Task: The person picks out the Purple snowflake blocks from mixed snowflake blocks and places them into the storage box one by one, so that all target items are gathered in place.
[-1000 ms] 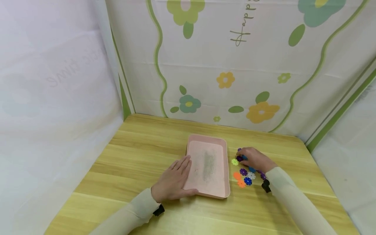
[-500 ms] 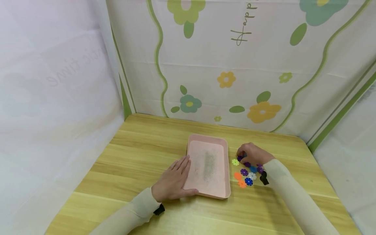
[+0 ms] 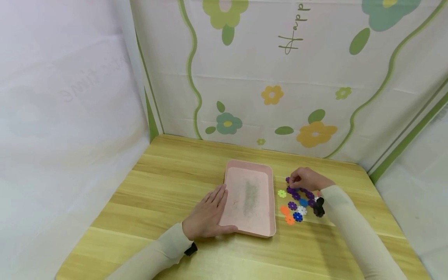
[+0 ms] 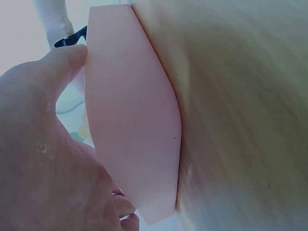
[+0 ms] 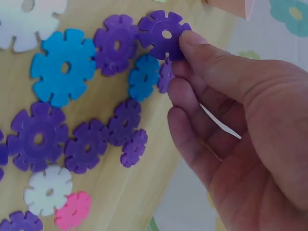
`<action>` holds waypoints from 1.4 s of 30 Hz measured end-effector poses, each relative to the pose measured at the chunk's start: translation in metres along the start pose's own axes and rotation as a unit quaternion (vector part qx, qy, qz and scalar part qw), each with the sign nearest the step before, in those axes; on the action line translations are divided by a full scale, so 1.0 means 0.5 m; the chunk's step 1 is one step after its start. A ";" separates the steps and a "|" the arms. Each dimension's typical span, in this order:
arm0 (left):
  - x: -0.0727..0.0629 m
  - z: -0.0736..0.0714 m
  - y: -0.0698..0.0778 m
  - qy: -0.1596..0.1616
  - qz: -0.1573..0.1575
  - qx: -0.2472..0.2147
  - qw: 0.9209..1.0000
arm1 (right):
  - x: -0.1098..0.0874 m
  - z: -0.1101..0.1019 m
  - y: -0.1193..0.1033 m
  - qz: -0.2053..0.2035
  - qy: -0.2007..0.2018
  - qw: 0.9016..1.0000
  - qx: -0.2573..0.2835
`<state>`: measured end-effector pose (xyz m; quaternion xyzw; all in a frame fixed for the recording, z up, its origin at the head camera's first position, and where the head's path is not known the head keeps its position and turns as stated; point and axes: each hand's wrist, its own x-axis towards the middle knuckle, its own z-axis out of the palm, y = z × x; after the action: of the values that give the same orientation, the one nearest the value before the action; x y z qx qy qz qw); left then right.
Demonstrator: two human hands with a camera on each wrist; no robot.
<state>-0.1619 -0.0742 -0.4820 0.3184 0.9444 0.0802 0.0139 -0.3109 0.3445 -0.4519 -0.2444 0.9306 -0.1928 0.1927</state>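
My right hand (image 3: 309, 179) pinches a purple snowflake disc (image 5: 163, 34) between thumb and forefinger, above the far part of a spread of discs. Its other fingers curl loosely below. Around it lie more toy discs: purple ones (image 5: 38, 137), a light blue one (image 5: 64, 67), a white one (image 5: 48, 191) and a pink one (image 5: 73, 211). My left hand (image 3: 208, 214) rests along the left side of a pink tray (image 3: 271, 202), fingers straight and thumb spread across its near corner. In the left wrist view, the thumb touches the rim of the tray's outer wall (image 4: 132, 101).
A yellow-green disc (image 3: 282, 193) lies just right of the tray. Orange discs (image 3: 289, 219) and a dark blue one (image 3: 298, 217) sit at the near end of the spread. A floral cloth (image 3: 245, 70) stands behind the wooden table (image 3: 168, 167).
My right hand has drawn up off the discs and slightly right, uncovering purple ones, and now pinches one disc. My left hand stays at the tray. The head view has shifted slightly.
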 end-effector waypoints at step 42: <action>0.000 -0.006 -0.002 -0.027 -0.009 0.005 1.000 | 0.197 0.034 -0.280 0.106 0.063 0.960 0.251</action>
<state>-0.1627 -0.0756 -0.4792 0.3119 0.9470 0.0664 0.0390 -0.3290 0.1749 -0.4291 -0.0759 0.8830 -0.4137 0.2085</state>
